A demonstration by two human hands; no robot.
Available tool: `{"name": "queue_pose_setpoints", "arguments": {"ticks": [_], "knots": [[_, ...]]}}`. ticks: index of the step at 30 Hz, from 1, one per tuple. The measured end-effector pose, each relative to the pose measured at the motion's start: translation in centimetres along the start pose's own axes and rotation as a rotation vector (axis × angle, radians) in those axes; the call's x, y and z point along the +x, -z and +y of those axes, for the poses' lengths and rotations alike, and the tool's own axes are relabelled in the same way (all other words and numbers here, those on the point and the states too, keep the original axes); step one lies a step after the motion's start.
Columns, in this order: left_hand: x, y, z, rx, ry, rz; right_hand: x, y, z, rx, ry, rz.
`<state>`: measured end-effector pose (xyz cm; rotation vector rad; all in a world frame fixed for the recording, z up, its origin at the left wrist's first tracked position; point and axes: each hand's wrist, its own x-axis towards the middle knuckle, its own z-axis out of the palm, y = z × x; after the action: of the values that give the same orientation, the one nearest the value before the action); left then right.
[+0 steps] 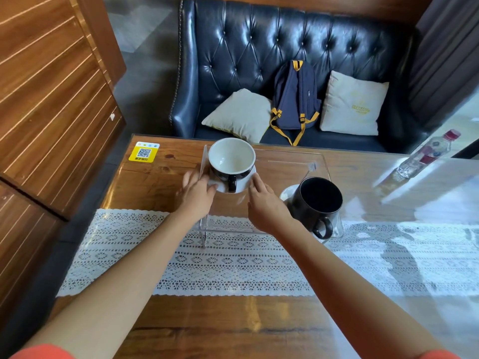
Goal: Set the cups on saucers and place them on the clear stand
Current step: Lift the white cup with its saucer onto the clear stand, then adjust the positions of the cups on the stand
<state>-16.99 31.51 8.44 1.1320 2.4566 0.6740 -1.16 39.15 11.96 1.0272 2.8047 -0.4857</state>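
Observation:
A black cup with a white inside (231, 158) sits on a white saucer (245, 183) at the left end of the clear stand (290, 161). My left hand (195, 194) touches the saucer's left edge and my right hand (261, 200) touches its right edge; the fingers of both are spread, and I cannot tell if they grip it. A second, all-black cup (320, 200) rests on another white saucer (289, 193) at the stand's right end, handle toward me.
The stand rests on a wooden table (145, 177) with a white lace runner (233, 260). A yellow QR sticker (143, 151) lies far left, a plastic bottle (427, 154) far right. Behind is a dark sofa (285, 47) with cushions and a backpack (295, 97).

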Motion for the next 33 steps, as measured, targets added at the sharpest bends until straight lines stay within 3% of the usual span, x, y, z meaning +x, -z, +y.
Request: {"name": "queue_pose_setpoints", "arguments": {"ticks": [6, 9, 13, 16, 19, 21, 23, 26, 33], "knots": [[-1.3, 0.2, 0.8, -0.143, 0.016, 0.074, -0.1, 0.2, 0.2, 0.019, -0.013, -0.066], [-3.5, 0.1, 1.3, -0.274, -0.035, 0.203, -1.6, 1.0, 0.3, 0.158, -0.007, -0.054], [-7.6, -0.8, 2.7, -0.317, -0.317, 0.439, -5.4, 3.0, 0.4, 0.437, 0.125, 0.327], [-9.3, -2.2, 5.3, -0.231, -0.491, 0.269, -7.7, 5.0, 1.8, 0.611, 0.145, 0.667], [-9.8, -4.0, 8.3, -0.167, -0.512, 0.057, -9.0, 5.7, 6.1, 0.728, -0.007, 0.912], [-9.5, -5.0, 9.6, -0.104, -0.437, -0.044, -9.8, 4.9, 9.3, 0.734, -0.183, 0.873], [-8.9, -5.9, 10.5, 0.018, -0.344, -0.140, -10.6, 3.1, 11.9, 0.604, -0.262, 0.707], [-8.7, -7.2, 11.1, 0.148, -0.281, -0.182, -12.2, 0.0, 13.9, 0.409, -0.245, 0.515], [-7.4, -7.8, 10.9, 0.208, -0.287, -0.143, -12.5, -1.7, 15.2, 0.037, -0.188, 0.354]]}}
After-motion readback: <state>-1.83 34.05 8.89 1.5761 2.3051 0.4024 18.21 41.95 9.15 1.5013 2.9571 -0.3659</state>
